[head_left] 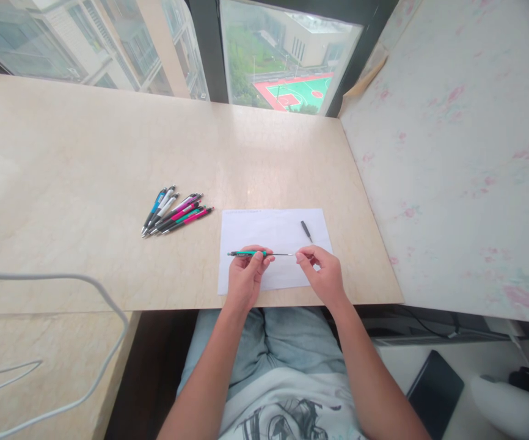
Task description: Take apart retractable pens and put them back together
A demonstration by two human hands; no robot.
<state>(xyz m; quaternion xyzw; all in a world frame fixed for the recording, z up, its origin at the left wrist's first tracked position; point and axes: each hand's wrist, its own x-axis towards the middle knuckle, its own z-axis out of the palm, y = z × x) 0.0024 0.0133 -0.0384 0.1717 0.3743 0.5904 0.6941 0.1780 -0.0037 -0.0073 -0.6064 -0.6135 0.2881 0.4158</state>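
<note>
My left hand is closed around the green barrel of a ballpoint pen, held level above a white sheet of paper. From the barrel's right end a thin refill sticks out towards my right hand. The thumb and forefinger of that hand are pinched together right at the refill's tip. Whatever lies between them is too small to make out. A dark pen grip, apart from the barrel, rests on the paper just beyond my right hand.
Several click pens in blue, white, purple, pink and green lie in a loose pile left of the paper. A pale cable loops over the tabletop at the left. Floral wall borders the right side; windows stand behind.
</note>
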